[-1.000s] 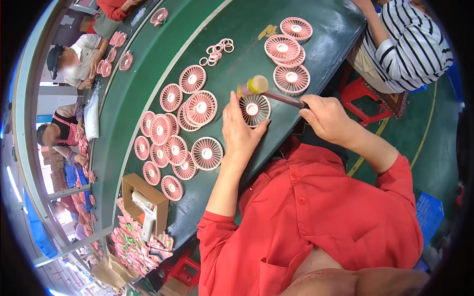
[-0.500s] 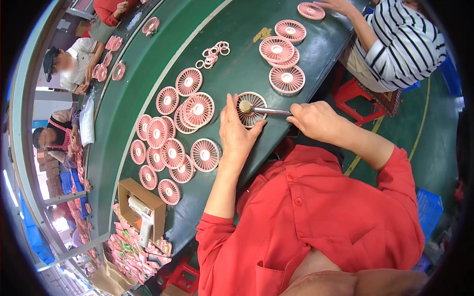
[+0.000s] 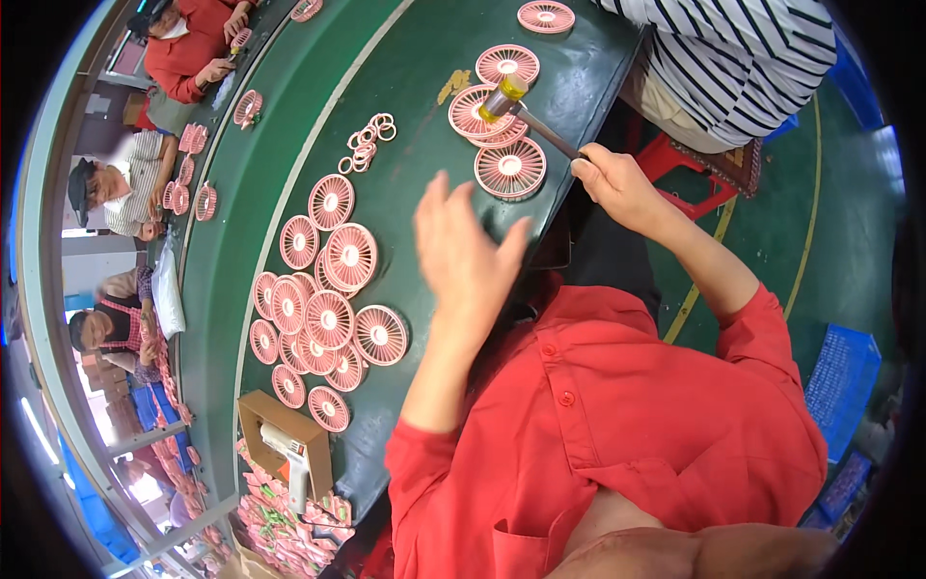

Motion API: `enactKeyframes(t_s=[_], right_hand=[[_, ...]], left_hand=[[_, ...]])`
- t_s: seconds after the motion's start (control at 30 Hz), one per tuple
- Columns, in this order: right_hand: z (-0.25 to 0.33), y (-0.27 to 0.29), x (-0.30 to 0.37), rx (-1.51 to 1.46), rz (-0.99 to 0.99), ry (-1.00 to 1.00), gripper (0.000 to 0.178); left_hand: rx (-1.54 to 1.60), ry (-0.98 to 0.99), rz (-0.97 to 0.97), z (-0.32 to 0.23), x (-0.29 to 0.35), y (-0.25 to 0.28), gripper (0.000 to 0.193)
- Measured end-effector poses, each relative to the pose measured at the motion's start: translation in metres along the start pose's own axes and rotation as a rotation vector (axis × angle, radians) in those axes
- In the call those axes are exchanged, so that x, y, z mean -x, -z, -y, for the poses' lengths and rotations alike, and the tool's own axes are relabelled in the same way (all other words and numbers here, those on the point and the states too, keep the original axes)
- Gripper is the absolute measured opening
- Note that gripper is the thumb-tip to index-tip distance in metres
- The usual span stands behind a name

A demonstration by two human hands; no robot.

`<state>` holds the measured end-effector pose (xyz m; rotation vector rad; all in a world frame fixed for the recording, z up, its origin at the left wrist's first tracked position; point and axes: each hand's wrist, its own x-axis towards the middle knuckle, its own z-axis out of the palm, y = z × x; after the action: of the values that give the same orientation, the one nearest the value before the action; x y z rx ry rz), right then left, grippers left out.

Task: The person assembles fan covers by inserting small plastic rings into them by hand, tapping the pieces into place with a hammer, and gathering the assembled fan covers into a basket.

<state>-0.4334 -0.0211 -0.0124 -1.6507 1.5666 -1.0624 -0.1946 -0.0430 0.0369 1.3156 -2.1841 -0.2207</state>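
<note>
My right hand (image 3: 617,188) grips the end of the handle of a mallet (image 3: 503,96) with a metal head and yellowish faces. Its head is raised over a pile of pink, round, spoked discs (image 3: 511,169), which look like fan grilles, on the right of the green table. My left hand (image 3: 468,251) is slightly blurred, fingers spread, above the table with nothing visible in it. Left of it lies a larger, overlapping group of pink spoked discs (image 3: 380,335). Several small pink rings (image 3: 365,145) lie beyond that hand.
An open cardboard box (image 3: 260,410) holding a white gun-shaped tool (image 3: 289,458) stands at the near left, beside heaped pink parts (image 3: 280,516). A co-worker in a striped shirt (image 3: 733,68) sits at the right. Other people work across the belt (image 3: 260,183).
The mallet has swung up and away from the disc it was on. My left hand has let go of that disc, which I no longer see there. The view has shifted.
</note>
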Motion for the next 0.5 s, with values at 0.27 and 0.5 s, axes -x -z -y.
enactKeyframes(t_s=[0.27, 0.5], right_hand=[[0.007, 0.005, 0.005, 0.105, 0.076, -0.009, 0.034], [0.018, -0.011, 0.012, 0.280, 0.202, 0.145, 0.031]], left_hand=[[0.029, 0.118, 0.062, 0.006, -0.022, -0.060, 0.085], [0.120, 0.277, 0.216, 0.050, 0.016, -0.010, 0.100]])
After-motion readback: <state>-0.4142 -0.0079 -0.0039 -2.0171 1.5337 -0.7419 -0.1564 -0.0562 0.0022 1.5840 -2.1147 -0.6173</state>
